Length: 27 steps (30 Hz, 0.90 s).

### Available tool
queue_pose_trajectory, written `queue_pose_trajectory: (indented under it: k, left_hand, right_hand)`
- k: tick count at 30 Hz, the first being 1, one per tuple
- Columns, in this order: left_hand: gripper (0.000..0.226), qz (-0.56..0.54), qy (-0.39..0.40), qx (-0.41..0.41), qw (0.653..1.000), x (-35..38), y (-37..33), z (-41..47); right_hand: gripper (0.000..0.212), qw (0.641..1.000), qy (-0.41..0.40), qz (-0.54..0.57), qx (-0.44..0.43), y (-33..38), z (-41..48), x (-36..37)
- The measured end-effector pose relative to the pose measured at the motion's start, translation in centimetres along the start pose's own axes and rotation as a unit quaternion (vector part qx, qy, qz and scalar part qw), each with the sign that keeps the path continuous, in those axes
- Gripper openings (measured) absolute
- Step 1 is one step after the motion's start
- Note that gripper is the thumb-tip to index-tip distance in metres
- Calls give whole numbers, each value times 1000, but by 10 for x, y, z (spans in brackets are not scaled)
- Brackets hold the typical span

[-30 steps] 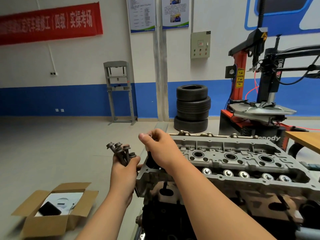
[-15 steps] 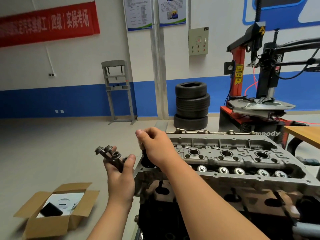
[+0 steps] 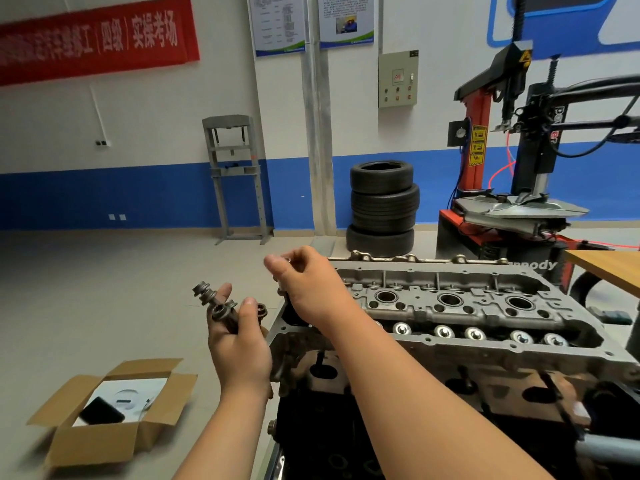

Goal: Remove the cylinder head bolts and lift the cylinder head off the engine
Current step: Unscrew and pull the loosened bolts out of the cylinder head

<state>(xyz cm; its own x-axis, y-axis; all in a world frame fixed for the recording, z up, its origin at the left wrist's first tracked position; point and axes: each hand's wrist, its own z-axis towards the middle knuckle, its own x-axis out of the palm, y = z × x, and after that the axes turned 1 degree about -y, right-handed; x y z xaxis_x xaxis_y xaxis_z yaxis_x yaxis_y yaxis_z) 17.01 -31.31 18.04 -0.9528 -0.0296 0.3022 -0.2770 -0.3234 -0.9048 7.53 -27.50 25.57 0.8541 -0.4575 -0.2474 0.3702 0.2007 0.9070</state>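
Two hands (image 3: 242, 344) (image 3: 311, 289); one cylinder head (image 3: 450, 306); one cardboard box (image 3: 90, 441).

Cardboard box (image 3: 104, 414) on floor left of engine (image 3: 450, 341), tyre stack (image 3: 382, 207) behind it

Grey cylinder head (image 3: 485, 306), dark bolts (image 3: 221, 308), brown cardboard box (image 3: 93, 438), black tyres (image 3: 382, 206)

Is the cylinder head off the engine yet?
No, the cylinder head sits on the engine; the left hand grips loose bolts.
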Motion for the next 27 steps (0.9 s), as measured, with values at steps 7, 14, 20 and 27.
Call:
queue_pose_trajectory:
  k: [7,14,20,27]
  left_hand:
    - [11,-8,67,-97,993,0,-14,19]
    - [68,159,305,-116,932,-5,-25,37]
    - [43,152,311,-181,921,-2,-28,39]
    - [41,128,295,-174,931,-2,-26,35]
  right_hand:
    - [16,998,-7,69,-10,2,-2,-5]
    - [24,999,-7,49,10,1,-2,-4]
    - [29,995,-30,97,17,0,1,-8]
    - [21,999,-16,41,-21,-3,0,-5]
